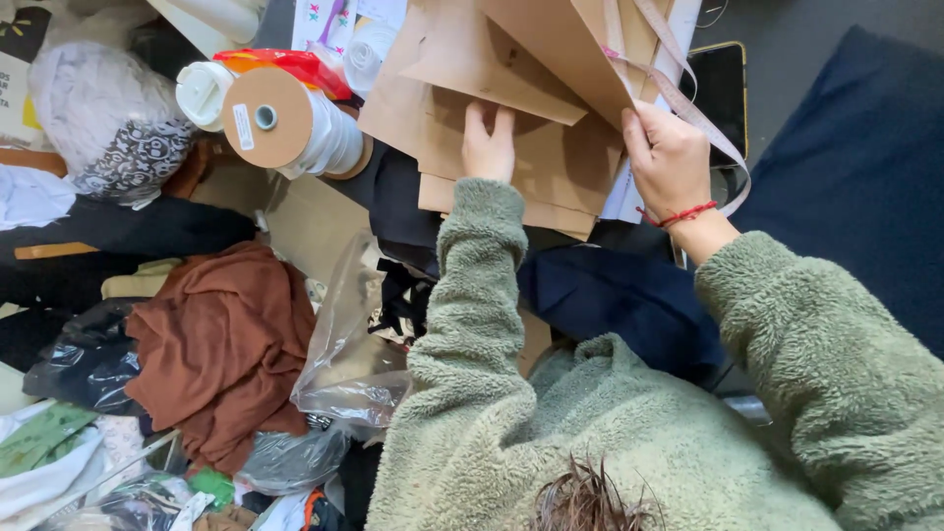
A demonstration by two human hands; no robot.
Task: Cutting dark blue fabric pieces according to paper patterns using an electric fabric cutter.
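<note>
Head view showed the left hand [489, 146] pressing flat on brown card pattern pieces [531, 162] at upper centre, steadying the stack, while the right hand [669, 157] pinched and lifted one sheet [560, 44] beside a tape measure [703, 123].

tape roll [285, 123]: left of the grip, on its side
brown cloth [221, 344]: below-left, crumpled
clear bag [349, 344]: beside the cloth
phone [718, 88]: right of the grip

Both hands, left hand [489, 147] and right hand [669, 157], hold brown card pieces [551, 167]
</note>
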